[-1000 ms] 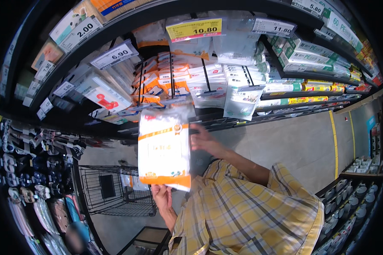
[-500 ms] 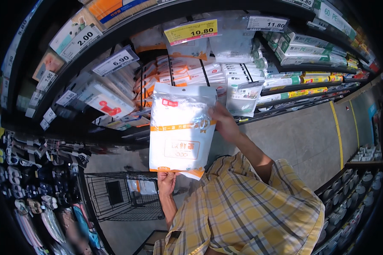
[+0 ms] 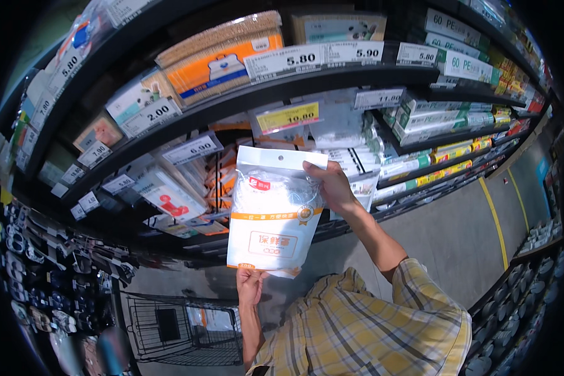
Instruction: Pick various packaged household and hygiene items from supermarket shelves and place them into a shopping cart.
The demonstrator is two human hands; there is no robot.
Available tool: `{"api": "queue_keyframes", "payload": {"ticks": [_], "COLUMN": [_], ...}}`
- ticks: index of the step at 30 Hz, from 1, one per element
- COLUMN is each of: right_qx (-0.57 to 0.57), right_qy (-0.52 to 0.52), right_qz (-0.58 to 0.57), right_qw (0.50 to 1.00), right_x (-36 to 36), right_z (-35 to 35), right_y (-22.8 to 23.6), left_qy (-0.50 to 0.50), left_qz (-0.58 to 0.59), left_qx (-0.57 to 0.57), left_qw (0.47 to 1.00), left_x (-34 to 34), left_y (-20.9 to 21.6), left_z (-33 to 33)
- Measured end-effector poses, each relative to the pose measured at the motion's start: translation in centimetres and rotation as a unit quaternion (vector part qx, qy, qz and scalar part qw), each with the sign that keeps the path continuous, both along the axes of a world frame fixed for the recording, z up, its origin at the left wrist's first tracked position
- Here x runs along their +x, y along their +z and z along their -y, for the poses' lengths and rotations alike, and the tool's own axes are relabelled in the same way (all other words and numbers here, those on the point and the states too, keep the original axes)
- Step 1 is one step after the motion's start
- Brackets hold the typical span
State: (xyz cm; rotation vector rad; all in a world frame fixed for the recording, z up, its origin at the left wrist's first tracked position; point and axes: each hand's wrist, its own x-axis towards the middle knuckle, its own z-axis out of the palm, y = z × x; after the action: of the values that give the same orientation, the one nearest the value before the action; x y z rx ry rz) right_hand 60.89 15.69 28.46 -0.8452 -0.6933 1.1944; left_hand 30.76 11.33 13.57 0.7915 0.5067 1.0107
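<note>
A white plastic packet (image 3: 273, 241) with an orange band and a clear upper window is held upright in front of me. My right hand (image 3: 335, 188) grips its upper right corner, the thumb on the front face. At the bottom edge my left hand (image 3: 249, 285) pinches the packet; the fingers behind it are hidden. Just beyond stand shelves with similar white packets (image 3: 344, 160) and orange-and-white packets (image 3: 222, 188).
A black wire shopping cart (image 3: 182, 329) with packets inside stands at the lower left. Footwear (image 3: 37, 288) hangs on a rack at the left. Price tags line the dark shelf edges (image 3: 357, 78). Boxes and rolls (image 3: 432, 122) fill the right shelves. Grey floor (image 3: 445, 219) stretches rightward.
My view has tilted up, bringing more of the upper shelf into sight. My right hand has gone from a blur beside the packet to a firm grip on its upper right corner.
</note>
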Motion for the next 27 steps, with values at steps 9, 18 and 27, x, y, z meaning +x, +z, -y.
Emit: {"api": "queue_keyframes", "payload": {"ticks": [9, 18, 27], "right_qx": [0.127, 0.133, 0.181], "right_qy": [-0.061, -0.086, -0.13], "right_qz": [0.031, 0.029, -0.046], "right_qw": [0.99, 0.987, 0.974], "right_x": [1.0, 1.2, 1.4], "right_z": [-2.3, -4.3, -6.7], "right_y": [2.0, 2.6, -0.2], "left_qy": [0.058, 0.001, 0.052], "left_qz": [0.002, -0.006, -0.117], "left_qx": [-0.06, -0.036, 0.028], "left_qw": [0.997, 0.999, 0.991], "left_x": [4.1, 3.8, 4.7], "left_y": [5.4, 8.5, 9.5], "left_z": [-6.0, -10.1, -14.3]}}
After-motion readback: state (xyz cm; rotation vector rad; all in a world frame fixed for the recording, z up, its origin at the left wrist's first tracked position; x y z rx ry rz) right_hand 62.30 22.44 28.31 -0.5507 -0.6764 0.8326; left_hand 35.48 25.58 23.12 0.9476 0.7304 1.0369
